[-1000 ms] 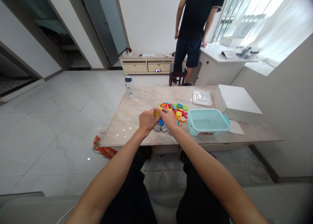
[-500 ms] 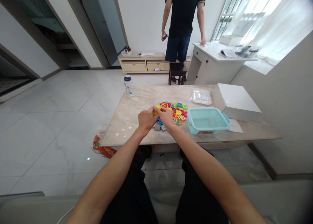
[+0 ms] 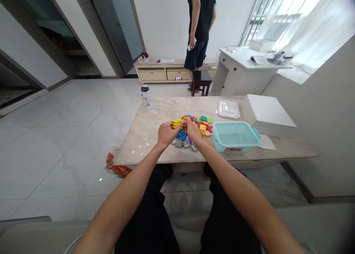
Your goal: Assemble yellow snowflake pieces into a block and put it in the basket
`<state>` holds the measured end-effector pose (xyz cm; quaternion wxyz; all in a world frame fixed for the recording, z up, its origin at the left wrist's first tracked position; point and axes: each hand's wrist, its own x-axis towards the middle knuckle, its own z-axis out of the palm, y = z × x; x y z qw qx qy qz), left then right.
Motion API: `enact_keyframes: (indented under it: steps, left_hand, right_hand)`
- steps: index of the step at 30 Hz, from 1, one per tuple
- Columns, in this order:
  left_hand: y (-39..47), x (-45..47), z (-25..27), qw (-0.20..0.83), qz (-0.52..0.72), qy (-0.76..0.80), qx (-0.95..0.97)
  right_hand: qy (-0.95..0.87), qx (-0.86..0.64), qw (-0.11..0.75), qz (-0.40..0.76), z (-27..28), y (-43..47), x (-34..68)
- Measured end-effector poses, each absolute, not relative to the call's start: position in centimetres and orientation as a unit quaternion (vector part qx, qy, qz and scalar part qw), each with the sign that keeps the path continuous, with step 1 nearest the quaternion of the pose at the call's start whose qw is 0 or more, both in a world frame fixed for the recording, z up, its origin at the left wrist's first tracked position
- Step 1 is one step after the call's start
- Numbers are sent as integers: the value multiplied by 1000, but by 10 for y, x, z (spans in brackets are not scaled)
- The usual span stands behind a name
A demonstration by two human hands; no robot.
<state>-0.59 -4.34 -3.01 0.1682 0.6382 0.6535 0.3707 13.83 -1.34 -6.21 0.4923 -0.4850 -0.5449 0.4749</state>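
My left hand [image 3: 166, 133] is closed around several yellow interlocking building pieces [image 3: 176, 124] held together in a stack, ridged along the side. Beside its right end, my right hand [image 3: 194, 132] has its fingers bent inward against the left fingertips; what they pinch, if anything, is hidden. Both hands are above a pile of toothed plastic building pieces [image 3: 203, 128] in red, yellow, blue, green and orange. Grey pieces [image 3: 179, 143] lie at the pile's near edge, below the hands. Two white square frame pieces [image 3: 145, 134] are apart on the left.
The marble-patterned table [image 3: 155, 154] carries a teal plastic bin [image 3: 235, 135], a clear lid [image 3: 228, 109], a white box [image 3: 270, 113] and a water bottle [image 3: 146, 97]. Beyond it are a dark stool [image 3: 202, 77] and a standing person [image 3: 202, 17]. A red bag [image 3: 118, 168] lies by the table's left corner.
My right hand has shifted slightly right, away from my left, and more of the yellow stack shows. Behind the table, the other person has turned and moved left, off the white desk.
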Motion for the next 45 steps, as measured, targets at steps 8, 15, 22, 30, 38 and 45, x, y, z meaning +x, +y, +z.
enact_keyframes:
  steps: [8, 15, 22, 30, 38, 45]
  left_hand:
    - [-42, -10, -22, 591, 459, 457, 480]
    - [-52, -6, -17, 657, 439, 403, 462]
    - [-51, 0, -17, 696, 437, 350, 450]
    - [-50, -1, -22, 716, 444, 327, 427]
    - [-47, -4, -27, 711, 437, 334, 438]
    - [-47, 1, -28, 688, 363, 416, 471]
  right_hand:
    - [-423, -491, 527, 550, -44, -19, 169]
    - [-465, -502, 540, 490, -46, -21, 179]
    - [-466, -510, 547, 473, -50, -20, 185]
    - [-484, -512, 533, 470, -48, -21, 186]
    - [-497, -509, 538, 453, -45, -24, 187]
    - [-585, -478, 551, 354, -37, -35, 192]
